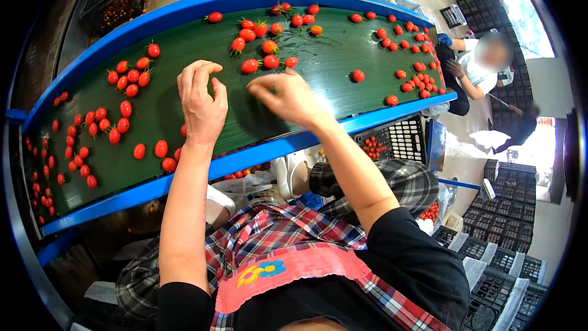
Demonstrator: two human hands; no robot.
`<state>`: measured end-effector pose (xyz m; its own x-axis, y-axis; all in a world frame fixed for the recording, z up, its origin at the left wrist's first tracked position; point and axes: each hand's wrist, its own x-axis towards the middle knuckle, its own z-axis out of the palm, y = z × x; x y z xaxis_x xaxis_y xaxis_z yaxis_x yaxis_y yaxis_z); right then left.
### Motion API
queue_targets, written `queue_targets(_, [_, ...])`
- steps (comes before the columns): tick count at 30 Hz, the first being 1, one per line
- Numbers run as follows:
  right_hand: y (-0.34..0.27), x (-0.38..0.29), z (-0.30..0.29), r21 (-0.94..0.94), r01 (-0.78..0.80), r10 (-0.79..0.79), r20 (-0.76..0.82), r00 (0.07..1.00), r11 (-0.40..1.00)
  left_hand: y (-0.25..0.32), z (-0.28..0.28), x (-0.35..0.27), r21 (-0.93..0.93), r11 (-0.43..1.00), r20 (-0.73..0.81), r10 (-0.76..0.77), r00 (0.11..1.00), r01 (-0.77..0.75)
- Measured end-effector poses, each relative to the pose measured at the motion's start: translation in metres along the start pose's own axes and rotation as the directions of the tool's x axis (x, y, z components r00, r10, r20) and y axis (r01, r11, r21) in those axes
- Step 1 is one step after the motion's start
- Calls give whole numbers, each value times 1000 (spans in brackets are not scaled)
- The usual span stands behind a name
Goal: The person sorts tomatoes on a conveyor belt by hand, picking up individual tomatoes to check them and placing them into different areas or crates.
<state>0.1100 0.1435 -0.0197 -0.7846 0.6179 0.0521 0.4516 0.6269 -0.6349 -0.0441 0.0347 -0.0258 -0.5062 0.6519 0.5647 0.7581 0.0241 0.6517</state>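
Small red cherry tomatoes lie scattered over a wet green conveyor belt [330, 69] in front of me. My left hand [202, 101] hovers over the belt, fingers curved and apart, with nothing seen in it. Just to its right, my right hand [287, 96] reaches in with bent fingers pointing left. A gap shows between its fingers, and no tomato is visible there. Closest beyond the right hand are a few tomatoes [271, 61]. One orange-tinged tomato [316, 30] lies farther back. To the left of my left hand sits a loose group of tomatoes [133, 75].
Blue metal rails [275, 145] border the belt. Below the near rail stands a black plastic crate [406, 140] with tomatoes beside it. A person [473, 64] sits at the right end. Stacked black crates [500, 193] stand at right; another crate [117, 7] is beyond the belt.
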Motion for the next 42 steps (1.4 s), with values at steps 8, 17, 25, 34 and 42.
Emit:
queue_targets(8, [144,52,-58,-327,-321,172,-413,895,889,2,3,3,-23,1000,15,2,1000,-2])
queue_targets(17, [-16,-26,-21,203,-125,119,40,992,971,-5,-3,2,-3,1000,-28,17,999,-17])
queue_targets(25, [-6,-45,21,-319,-174,5,-468,884,932,-9,-5,4,15,999,-67,-48,997,49])
queue_targets(34, [-18,-53,17,-120,-130,93,-272,958,984,-94,-37,18,636,729,-84,-261,962,254])
queue_targets(42, [-22,-58,17,-58,-142,121,-272,955,988,-36,-56,26,238,933,347,-343,873,271])
